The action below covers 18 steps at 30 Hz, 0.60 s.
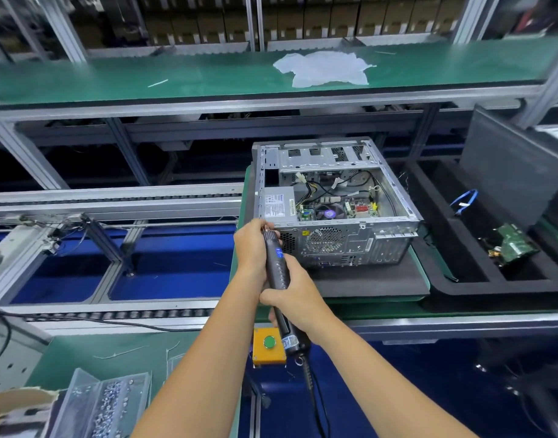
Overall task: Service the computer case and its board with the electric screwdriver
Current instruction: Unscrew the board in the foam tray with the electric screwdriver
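Hands share the electric screwdriver (277, 273) mid-frame: right hand (295, 298) clamps its body, left hand (254, 245) curls round the tip, steadying it against the computer case (334, 210) corner.

both arms extended; left hand (252, 248), right hand (291, 294) fingers curled

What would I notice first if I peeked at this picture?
Right in the middle, an open computer case sits on a black mat, its wires and green board showing. Two hands, left hand and right hand, hold a black electric screwdriver against its near left corner. Below them sits a yellow box with a green button.
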{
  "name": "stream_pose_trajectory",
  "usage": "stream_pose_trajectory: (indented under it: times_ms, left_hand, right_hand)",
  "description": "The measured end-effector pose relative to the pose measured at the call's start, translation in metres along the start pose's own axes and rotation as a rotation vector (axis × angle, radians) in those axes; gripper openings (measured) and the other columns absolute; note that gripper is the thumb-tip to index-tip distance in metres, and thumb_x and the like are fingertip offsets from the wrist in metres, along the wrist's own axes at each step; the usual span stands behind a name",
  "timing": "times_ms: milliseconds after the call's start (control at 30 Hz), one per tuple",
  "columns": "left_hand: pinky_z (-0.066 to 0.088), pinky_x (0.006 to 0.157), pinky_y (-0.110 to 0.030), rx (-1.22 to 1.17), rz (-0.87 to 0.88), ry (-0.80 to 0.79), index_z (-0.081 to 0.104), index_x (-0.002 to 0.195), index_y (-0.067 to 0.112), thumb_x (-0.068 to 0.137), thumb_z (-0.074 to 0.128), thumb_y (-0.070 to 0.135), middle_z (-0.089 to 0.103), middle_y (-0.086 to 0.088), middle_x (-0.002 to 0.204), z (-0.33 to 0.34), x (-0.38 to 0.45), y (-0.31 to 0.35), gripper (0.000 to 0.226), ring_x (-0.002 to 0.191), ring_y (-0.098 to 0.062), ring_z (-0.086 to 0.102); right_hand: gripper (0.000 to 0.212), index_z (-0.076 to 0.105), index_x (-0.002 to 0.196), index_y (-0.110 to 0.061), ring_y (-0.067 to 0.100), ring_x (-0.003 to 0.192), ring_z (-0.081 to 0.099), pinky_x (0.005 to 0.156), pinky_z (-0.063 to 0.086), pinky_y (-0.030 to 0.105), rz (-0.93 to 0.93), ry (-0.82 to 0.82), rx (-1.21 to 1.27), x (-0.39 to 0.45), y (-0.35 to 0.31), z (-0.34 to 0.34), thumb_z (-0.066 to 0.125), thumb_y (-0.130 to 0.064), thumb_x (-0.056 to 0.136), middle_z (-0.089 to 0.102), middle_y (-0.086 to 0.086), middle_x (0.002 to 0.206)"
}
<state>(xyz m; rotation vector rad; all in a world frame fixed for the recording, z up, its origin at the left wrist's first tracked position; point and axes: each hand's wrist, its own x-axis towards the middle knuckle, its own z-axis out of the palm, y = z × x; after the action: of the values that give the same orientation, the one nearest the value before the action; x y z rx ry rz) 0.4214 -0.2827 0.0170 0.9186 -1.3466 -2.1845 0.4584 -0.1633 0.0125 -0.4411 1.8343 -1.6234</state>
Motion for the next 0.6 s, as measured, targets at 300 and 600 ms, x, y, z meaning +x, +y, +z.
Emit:
stream_pose_trajectory:
  times_ms: [300, 600]
  left_hand:
    - [0.042, 0.057, -0.030, 0.001, 0.093, -0.127, 0.060, 0.059, 0.010, 0.076, 0.052, 0.012, 0.059, -0.012, 0.066, 0.084, 0.005, 0.033, 0.019, 0.057, -0.023, 0.049]
    - [0.042, 0.063, -0.035, 0.105, 0.131, -0.373, 0.056, 0.062, 0.011, 0.088, 0.045, 0.010, 0.058, -0.007, 0.058, 0.270, 0.002, -0.016, 0.028, 0.055, -0.024, 0.049]
  right_hand:
    - [0.039, 0.051, 0.109, -0.014, 0.023, 0.045, 0.053, 0.044, 0.047, 0.030, -0.125, 0.039, 0.064, 0.004, -0.047, -0.065, 0.064, 0.003, 0.077, 0.060, 0.013, 0.078]
    - [0.041, 0.052, 0.112, -0.023, 0.023, 0.047, 0.056, 0.045, 0.049, 0.031, -0.166, 0.180, 0.026, -0.002, -0.058, -0.245, 0.065, 0.000, 0.081, 0.060, 0.006, 0.075]
